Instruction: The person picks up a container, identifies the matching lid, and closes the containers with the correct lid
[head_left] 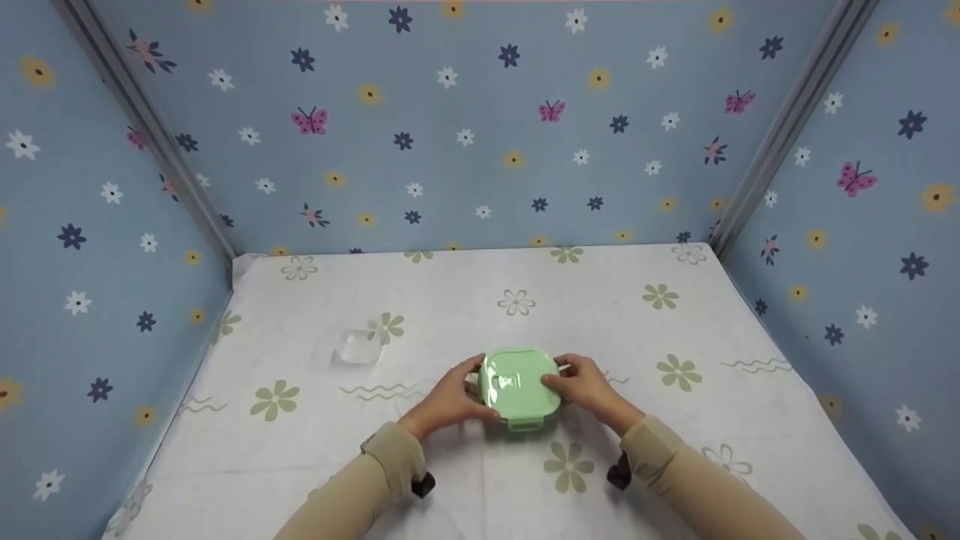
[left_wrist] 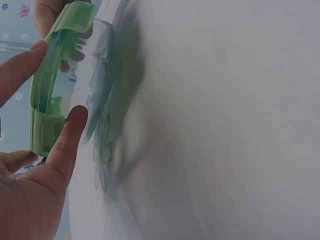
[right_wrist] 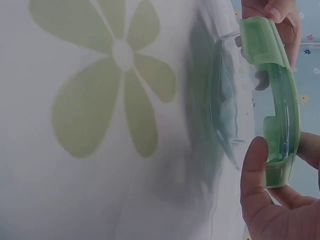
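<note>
A green lid (head_left: 525, 386) with side clips is held level by both hands. Beneath it sits a clear glass container (left_wrist: 102, 75) on the cloth, and a gap shows between lid and glass in both wrist views. My left hand (head_left: 450, 397) grips the lid's left edge, thumb near the front corner. On the opposite side, my right hand (head_left: 589, 386) pinches the lid's right edge, its thumb lying on top. The right wrist view shows a clip (right_wrist: 279, 172) hanging down between the right fingers. From above, the lid covers the glass container.
A small clear dish (head_left: 360, 347) stands on the cloth to the left, behind the left hand. The table has a white flower-print cloth (head_left: 450, 300). Blue patterned walls (head_left: 465, 112) enclose its back and sides, with grey posts at the corners.
</note>
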